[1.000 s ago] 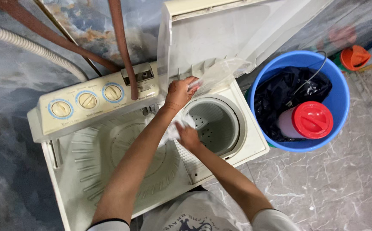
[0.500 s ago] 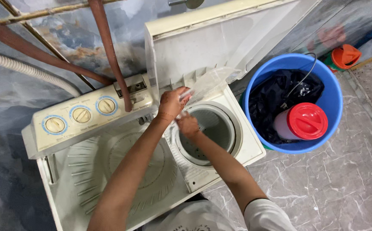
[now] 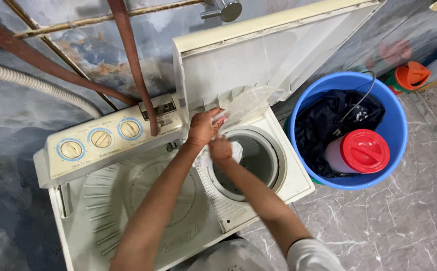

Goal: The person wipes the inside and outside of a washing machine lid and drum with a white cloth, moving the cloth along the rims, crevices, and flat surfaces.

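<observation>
Cream plastic, scuffed and ribbed, makes up the washer [image 3: 93, 221] under my arms in the head view. My left hand [image 3: 203, 128] is clenched on a thin, crinkled clear bag [image 3: 246, 103], holding it up against the raised lid [image 3: 258, 55], just above the round spinner tub [image 3: 251, 160]. My right hand [image 3: 221, 149] is closed on a bit of white cloth [image 3: 236, 149] at the tub's rim, touching the left wrist. Three round dials [image 3: 100, 138] sit on the panel. Just beside the washer stands a smooth blue bucket [image 3: 396, 130] with dark cloth [image 3: 329, 120] and a white jar with a red lid [image 3: 364, 150]. The floor [image 3: 379, 221] is grey marble.
</observation>
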